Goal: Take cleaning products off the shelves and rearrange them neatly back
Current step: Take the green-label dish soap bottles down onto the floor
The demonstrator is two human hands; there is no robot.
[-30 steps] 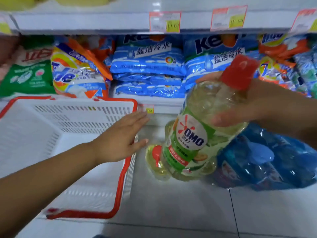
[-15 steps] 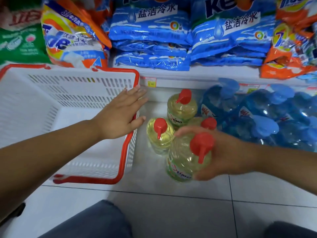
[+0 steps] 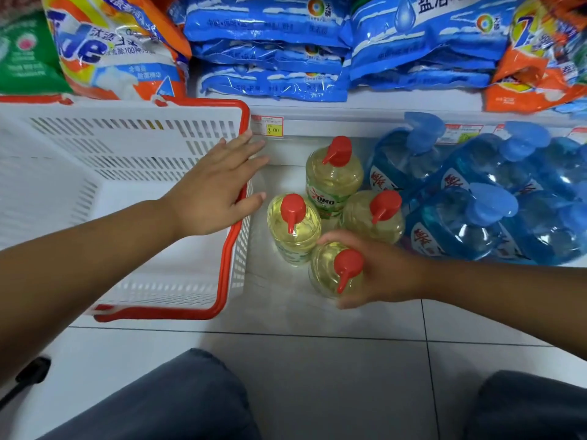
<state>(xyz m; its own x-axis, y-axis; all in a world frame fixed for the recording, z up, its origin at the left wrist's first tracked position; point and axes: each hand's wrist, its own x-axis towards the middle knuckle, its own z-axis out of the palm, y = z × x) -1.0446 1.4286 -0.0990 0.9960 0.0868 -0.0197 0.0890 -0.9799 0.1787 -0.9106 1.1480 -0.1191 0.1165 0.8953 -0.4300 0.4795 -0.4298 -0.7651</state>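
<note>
Several yellow OMO bottles with red caps stand on the white bottom shelf (image 3: 286, 154). My right hand (image 3: 384, 271) grips the nearest yellow bottle (image 3: 330, 274), which stands upright at the front. Three more stand behind it: one to the left (image 3: 293, 227), one at the back (image 3: 333, 176), one to the right (image 3: 371, 217). My left hand (image 3: 212, 192) rests flat, fingers straight, on the red rim of a white basket (image 3: 127, 154).
Blue pump bottles (image 3: 470, 214) crowd the shelf right of the yellow ones. Detergent bags lie on the shelf above: Tide (image 3: 111, 49), blue packs (image 3: 273, 46). A price tag (image 3: 266, 124) marks the shelf edge. My knees and floor tiles lie below.
My right hand has brought the yellow bottle down from chest height and set it upright in front of the others. The view has tilted down. My left hand stays on the basket rim.
</note>
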